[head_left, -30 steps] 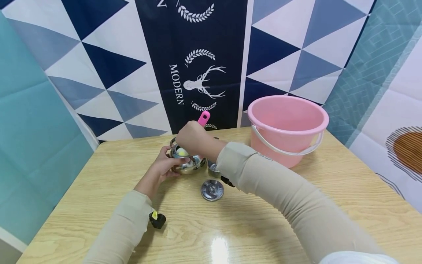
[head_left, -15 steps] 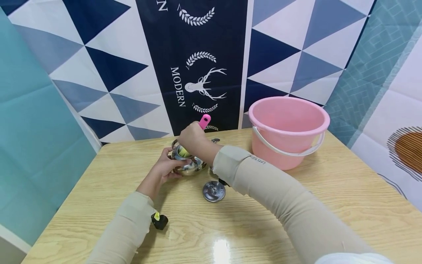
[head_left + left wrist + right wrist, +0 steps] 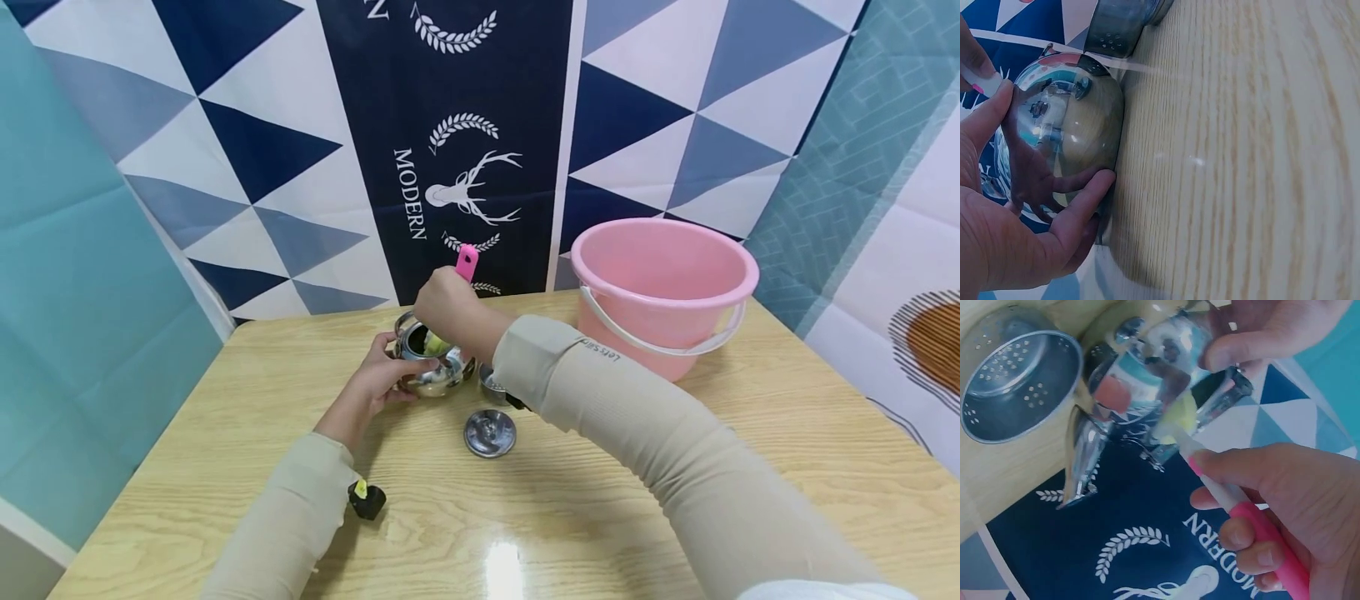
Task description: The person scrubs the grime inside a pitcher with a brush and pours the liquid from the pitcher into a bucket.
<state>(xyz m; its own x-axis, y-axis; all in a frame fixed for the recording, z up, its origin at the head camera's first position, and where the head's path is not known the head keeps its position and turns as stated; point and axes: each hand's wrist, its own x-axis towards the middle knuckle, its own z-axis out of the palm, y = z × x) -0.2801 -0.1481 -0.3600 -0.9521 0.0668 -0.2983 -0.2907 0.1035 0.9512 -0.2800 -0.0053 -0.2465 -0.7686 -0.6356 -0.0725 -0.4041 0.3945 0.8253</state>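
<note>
A shiny steel teapot (image 3: pixel 438 379) stands on the table with its mouth uncovered. My left hand (image 3: pixel 382 371) grips its side, thumb near the rim and fingers around the body, as the left wrist view also shows. With my right hand (image 3: pixel 450 304) I hold a cup brush (image 3: pixel 467 262) by its pink and white handle. Its yellow head (image 3: pixel 1179 419) is in the teapot's mouth, partly hidden by the rim and my hand. To the teapot's right sits a perforated metal infuser basket (image 3: pixel 1025 384), partly behind my sleeve in the head view. A round steel lid (image 3: pixel 490 433) lies in front.
A pink bucket (image 3: pixel 663 333) with a white handle stands at the back right of the wooden table (image 3: pixel 600 533). Patterned cloth (image 3: pixel 292 167) hangs directly behind the table's far edge. Black wrist cameras (image 3: pixel 367 500) hang under my sleeves.
The brush has shifted slightly up and to the right in the teapot's mouth, my right hand moving with it. More of the infuser basket shows than half a second ago. My left hand keeps its grip.
</note>
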